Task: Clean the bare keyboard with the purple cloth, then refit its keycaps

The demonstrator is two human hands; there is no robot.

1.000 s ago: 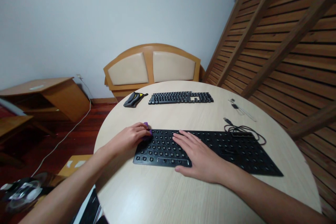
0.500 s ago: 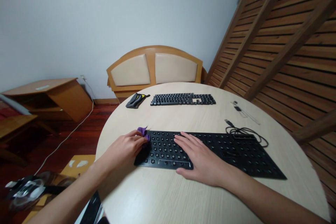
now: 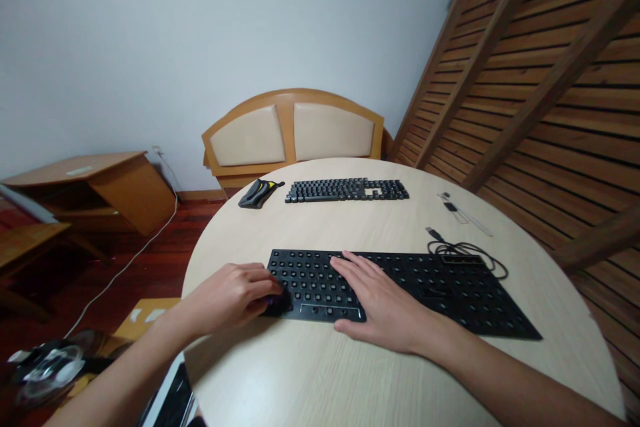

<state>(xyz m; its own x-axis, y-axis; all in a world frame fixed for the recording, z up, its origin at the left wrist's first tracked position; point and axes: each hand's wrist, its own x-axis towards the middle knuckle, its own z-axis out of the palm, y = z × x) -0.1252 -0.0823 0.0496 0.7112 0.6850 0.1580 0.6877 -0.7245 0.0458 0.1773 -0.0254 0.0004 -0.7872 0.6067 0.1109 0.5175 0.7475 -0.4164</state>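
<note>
A black keyboard base [image 3: 309, 275] with bare switches and no keycaps lies across the near part of the table. My left hand [image 3: 244, 293] is at its lower left corner, fingers closed and pressed down on a purple cloth [image 3: 275, 300], most of which the fingers hide. My right hand [image 3: 377, 300] rests flat over the middle of the base, fingers stretched out and thumb at the front edge. The keyboard's cable [image 3: 467, 250] is coiled behind its right end, the USB plug pointing left.
Black keycaps [image 3: 327, 191] stand in rows at the back of the round table [image 3: 320, 373]. Left of them sits a grey, black and yellow folded item [image 3: 257, 193]. A small metal tool [image 3: 456, 210] lies at the right. Wooden slats [image 3: 545, 80] lean beyond the table's right side.
My left hand has moved toward me with the purple cloth, from the upper left part of the keyboard base to its lower left corner. My right hand has stayed in place.
</note>
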